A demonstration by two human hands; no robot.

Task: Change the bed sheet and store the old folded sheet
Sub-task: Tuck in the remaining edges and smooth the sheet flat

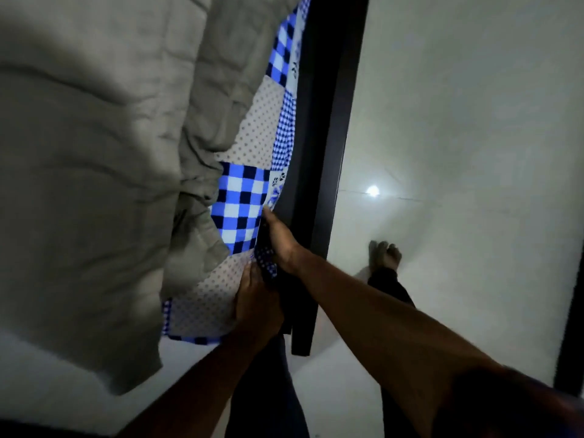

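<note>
The sheet (243,200) is a soft patchwork cloth: big squares of blue, black and white check, smaller fine check, and pale grey squares with small dots. It lies along the edge of the bed, and its lower corner hangs loose over the end. Over most of the bed lies a thick grey blanket (94,153), matte and full of deep wrinkles, and it covers the sheet except for this narrow strip at the side.

The right hand (279,240) is stretched long and flat along the bed edge, with the fingers pushed between the sheet and the dark bed frame (328,121); if the fingers pinch the cloth or only press it, I cannot tell. The left hand (257,303) is just below it, near the corner, closed on the dotted part of the sheet (the fingers go under the cloth, so the grip is only partly seen). The two hands are close together, almost touching.

The frame is a straight, smooth, almost black bar. Beside it is a pale, glossy tiled floor (458,153) with a round reflection of a lamp (373,190). A bare foot (387,254) stands on the floor beside the frame.
</note>
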